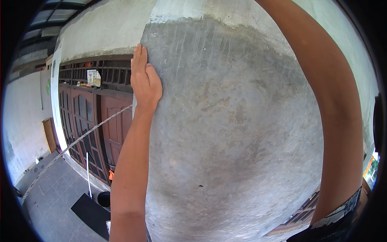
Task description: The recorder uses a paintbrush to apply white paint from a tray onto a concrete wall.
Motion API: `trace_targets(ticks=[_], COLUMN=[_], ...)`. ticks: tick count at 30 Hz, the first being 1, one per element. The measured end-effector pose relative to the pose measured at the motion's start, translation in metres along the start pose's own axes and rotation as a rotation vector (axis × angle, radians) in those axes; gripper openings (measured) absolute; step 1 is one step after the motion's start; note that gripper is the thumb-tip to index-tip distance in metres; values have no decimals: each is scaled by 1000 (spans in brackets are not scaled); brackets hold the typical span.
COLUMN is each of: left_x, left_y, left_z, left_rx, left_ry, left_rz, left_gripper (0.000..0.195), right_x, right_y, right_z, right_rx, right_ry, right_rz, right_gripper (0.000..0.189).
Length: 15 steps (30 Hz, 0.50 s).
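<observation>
My left hand [145,75] lies along the vertical corner of a grey cement-plastered wall [229,127], with its fingers extended upward and close together. No object shows in it; the palm side is hidden. My right forearm runs up past the top edge of the view, so the right hand is out of sight. Before me the plaster has stains, fine cracks and pale drip marks. Rough whitish paint [178,10] covers the wall above it. A small dark spot [200,186] shows low on the plaster.
Left of the corner are brown wooden double doors [81,106] with a barred transom [116,72]. A twisted rope [81,137] slants across the porch. On the tiled floor [57,193] are a black mat [92,216] and a black bucket [104,199]. A window [302,208] shows lower right.
</observation>
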<state>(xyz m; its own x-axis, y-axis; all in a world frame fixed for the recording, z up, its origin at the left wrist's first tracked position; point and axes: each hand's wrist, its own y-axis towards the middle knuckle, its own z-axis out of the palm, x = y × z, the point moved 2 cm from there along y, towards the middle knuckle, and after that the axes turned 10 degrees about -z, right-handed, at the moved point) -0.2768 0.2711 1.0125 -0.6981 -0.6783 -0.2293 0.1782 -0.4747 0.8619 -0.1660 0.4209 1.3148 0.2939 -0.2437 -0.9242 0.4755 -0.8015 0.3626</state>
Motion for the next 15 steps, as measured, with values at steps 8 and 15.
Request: trace_targets(ticks=[8,15], left_x=[0,5], left_y=[0,1], left_z=[2,-7], left_rx=[2,2], left_ry=[0,46], left_rz=[6,13], left_gripper=[50,50], right_x=[20,53], right_y=[-18,-22], right_z=[1,-11], right_rx=[188,223], right_ry=[40,204], right_rz=[28,165], right_gripper=[25,22])
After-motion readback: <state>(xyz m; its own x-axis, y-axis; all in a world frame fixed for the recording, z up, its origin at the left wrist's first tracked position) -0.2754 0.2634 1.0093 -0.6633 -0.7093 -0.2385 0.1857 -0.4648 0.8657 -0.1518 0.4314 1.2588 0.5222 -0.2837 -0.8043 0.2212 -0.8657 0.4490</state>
